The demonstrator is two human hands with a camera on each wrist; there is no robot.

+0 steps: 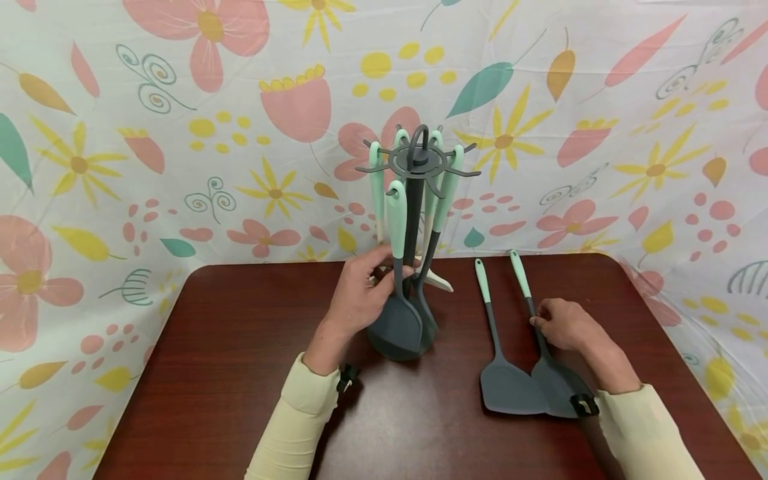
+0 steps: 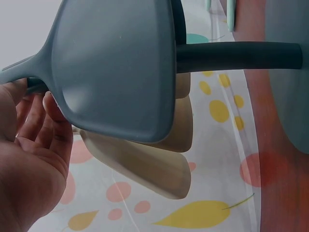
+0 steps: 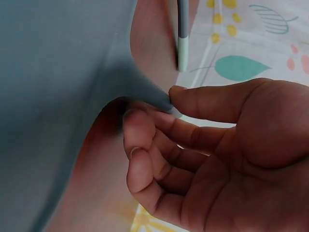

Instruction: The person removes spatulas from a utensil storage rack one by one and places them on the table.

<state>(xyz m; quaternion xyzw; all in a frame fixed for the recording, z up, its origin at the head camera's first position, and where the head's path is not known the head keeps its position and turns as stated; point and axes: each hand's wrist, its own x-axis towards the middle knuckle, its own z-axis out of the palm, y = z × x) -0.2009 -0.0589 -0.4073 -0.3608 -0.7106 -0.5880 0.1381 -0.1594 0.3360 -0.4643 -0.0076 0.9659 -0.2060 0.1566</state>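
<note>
A utensil stand (image 1: 415, 220) with a dark pole and hooked top ring stands upright, bearing several mint-handled utensils. My left hand (image 1: 359, 293) is curled round its pole, behind the shaft of the front hanging spatula (image 1: 396, 323). That spatula's broad grey blade fills much of the left wrist view, with beige utensil heads (image 2: 140, 166) behind it. On the table, my right hand (image 1: 567, 325) pinches the shaft of a grey spatula (image 1: 555, 380) between thumb and fingers. Beside it lies another grey spatula (image 1: 510, 387), their blades overlapping in the head view.
The dark brown table (image 1: 240, 373) has rounded far corners. Right behind it hangs a flower-print cloth (image 1: 270, 213), also along both sides. A white utensil end (image 1: 441, 283) sticks out to the right of the stand.
</note>
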